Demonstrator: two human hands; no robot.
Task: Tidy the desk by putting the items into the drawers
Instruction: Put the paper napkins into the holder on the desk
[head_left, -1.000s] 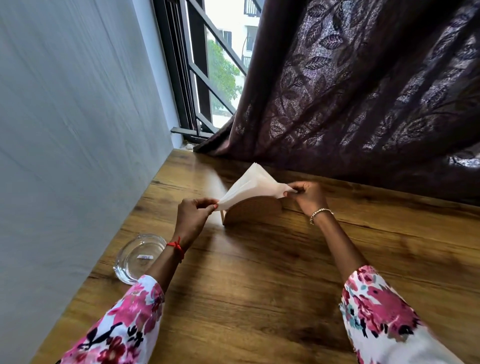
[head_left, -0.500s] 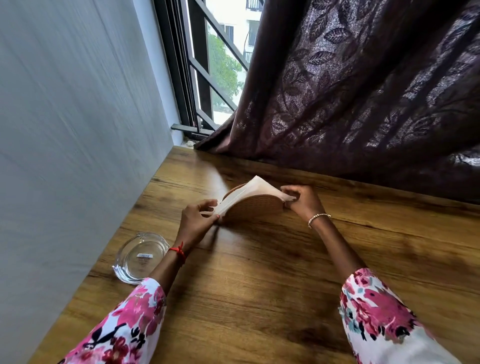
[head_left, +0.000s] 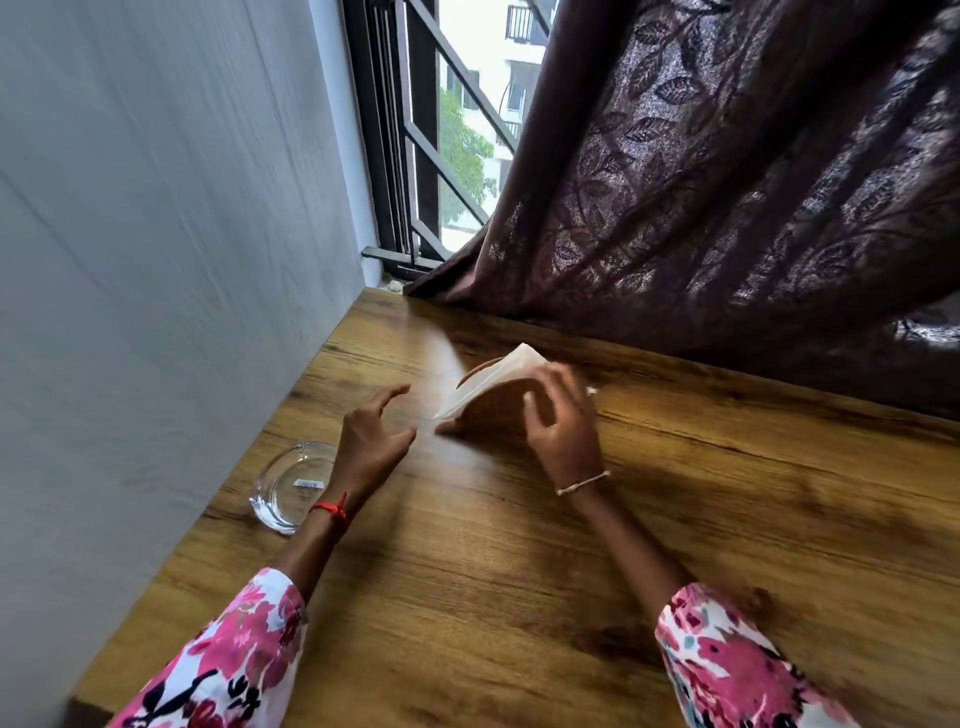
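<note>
A wooden napkin holder stands on the desk near the back, with a stack of white napkins leaning in it. My right hand, blurred, lies across the front of the holder with its fingers curled over the top and the thumb reaching to the holder's left end. Just left of the napkins, my left hand hovers with fingers spread and loosely bent, touching nothing. No drawer is in view.
A clear glass ashtray sits by the desk's left edge, close to my left wrist. A grey wall runs along the left. A dark patterned curtain hangs over the desk's back edge beside a barred window.
The napkins were pushed down into the holder. My left hand has let go of their left corner and pulled back; my right hand has moved from their right corner onto the holder's front.
</note>
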